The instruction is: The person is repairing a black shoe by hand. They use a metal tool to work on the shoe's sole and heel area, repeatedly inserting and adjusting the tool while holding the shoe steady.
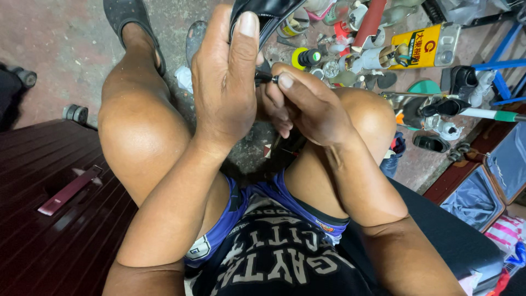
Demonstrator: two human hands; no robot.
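Rough grey concrete floor, stained and gritty, fills the background, and we're looking straight down over a seated person's bare knees. Right in the middle, up high, there's a glossy black shoe, smooth and curved, held above the knees; most of it is hidden behind the left hand. That hand is wrapped around it from behind, fingers upright and pressed flat along the shoe, so its grip is closed on the shoe. Just beside it, touching, the right hand pinches a small dark tool, thumb and fingertips pressed together on a short black stub that points at the shoe's edge. What kind of tool it is, I can't tell; the fingers cover nearly all of it.

Moving outward: beyond the hands, on the floor, a jumble of clutter. A yellow rectangular tin can lies on its side, metallic at the cap end. Near it, a red tube, a small round bottle with a yellow-green top, and assorted little pots and scraps. To the right, a black block heel and a long metal stand with a shoe-shaped top. A black slipper sits on the person's foot at upper left. At the left, a dark red ribbed suitcase, hard and shiny. Bottom right, an open grey-lined suitcase.
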